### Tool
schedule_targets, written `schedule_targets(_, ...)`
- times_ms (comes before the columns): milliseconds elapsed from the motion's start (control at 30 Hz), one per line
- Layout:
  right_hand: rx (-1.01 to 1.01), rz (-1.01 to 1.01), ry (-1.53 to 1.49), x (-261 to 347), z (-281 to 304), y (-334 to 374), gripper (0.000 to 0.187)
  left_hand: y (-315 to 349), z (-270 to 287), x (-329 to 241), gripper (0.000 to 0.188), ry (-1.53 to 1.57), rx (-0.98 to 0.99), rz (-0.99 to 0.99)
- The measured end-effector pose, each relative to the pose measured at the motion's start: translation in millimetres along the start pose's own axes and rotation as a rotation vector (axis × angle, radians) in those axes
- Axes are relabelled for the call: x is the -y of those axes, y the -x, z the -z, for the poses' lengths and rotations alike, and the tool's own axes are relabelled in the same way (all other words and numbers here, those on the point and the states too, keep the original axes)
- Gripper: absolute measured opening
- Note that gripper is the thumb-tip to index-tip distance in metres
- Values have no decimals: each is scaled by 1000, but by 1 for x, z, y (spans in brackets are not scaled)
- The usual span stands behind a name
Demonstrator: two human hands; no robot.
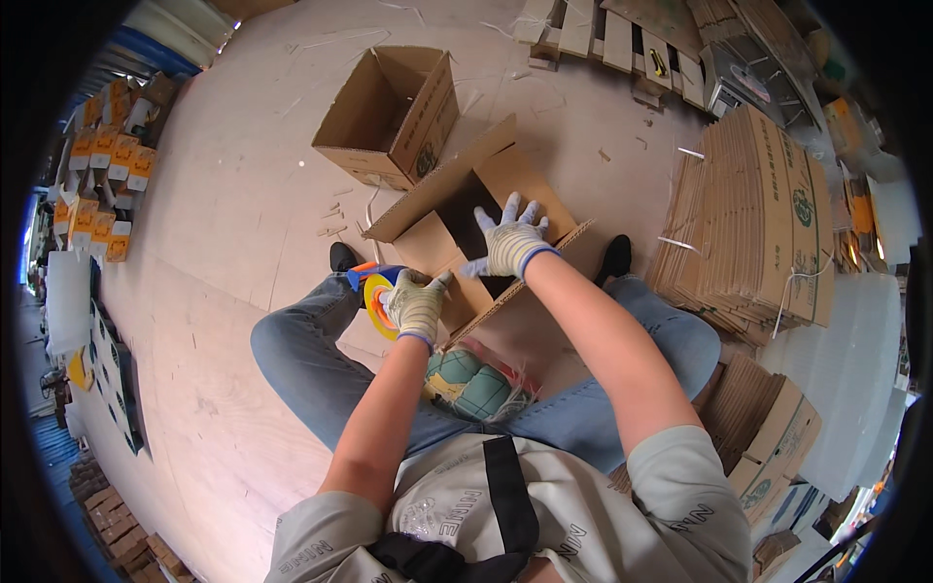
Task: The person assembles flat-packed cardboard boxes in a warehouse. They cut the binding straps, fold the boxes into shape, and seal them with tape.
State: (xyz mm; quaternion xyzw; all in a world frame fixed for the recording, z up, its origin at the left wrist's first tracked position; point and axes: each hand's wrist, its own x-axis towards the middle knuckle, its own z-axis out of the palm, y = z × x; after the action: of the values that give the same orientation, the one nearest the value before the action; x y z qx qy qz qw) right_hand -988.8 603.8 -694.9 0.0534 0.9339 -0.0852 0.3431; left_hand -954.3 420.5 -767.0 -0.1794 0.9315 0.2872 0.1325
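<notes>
An upright cardboard box [425, 243] stands on the floor between my legs. Its flaps are partly folded, and a dark gap shows its inside. My left hand [418, 304], in a striped knit glove, is closed around a tape dispenser [377, 297] with a yellow roll and blue and orange parts. That hand is at the box's left side, its fingertips at a flap. My right hand [513, 245], gloved the same way, reaches over the opening with its fingers spread and holds nothing. Whether its fingers touch the right flap, I cannot tell.
Another open box [389, 146] stands just beyond. To the right are a strapped stack of flattened cartons [748, 214] and more cartons [777, 437]. A wooden pallet [603, 49] lies far right. Small orange-and-white boxes [107, 151] are piled left. Beneath me is a green padded seat [471, 381].
</notes>
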Motion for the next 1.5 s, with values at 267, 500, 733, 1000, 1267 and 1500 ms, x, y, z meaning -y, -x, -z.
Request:
schedule_targets(267, 222, -111, 226, 9, -10, -26, 93, -45, 93, -60, 33, 295, -556, -513)
schedule_targets(500, 308, -74, 244, 18, -12, -43, 104, -82, 40, -132, 31, -1058, -297, -1129)
schedule_targets(733, -15, 291, 19, -27, -6, 7, 52, -46, -8, -84, 40, -726, -19, -1194)
schedule_targets(1000, -1027, 834, -177, -65, -34, -29, 35, -88, 3, -67, 34, -609, 74, -1294)
schedule_targets(1267, -628, -319, -642, -73, -23, -76, 60, -90, 8, -92, 25, -545, 16, -1289)
schedule_targets(1500, -686, -379, -661, -83, -29, -58, 59, -88, -57, -237, 50, -770, 0, -941)
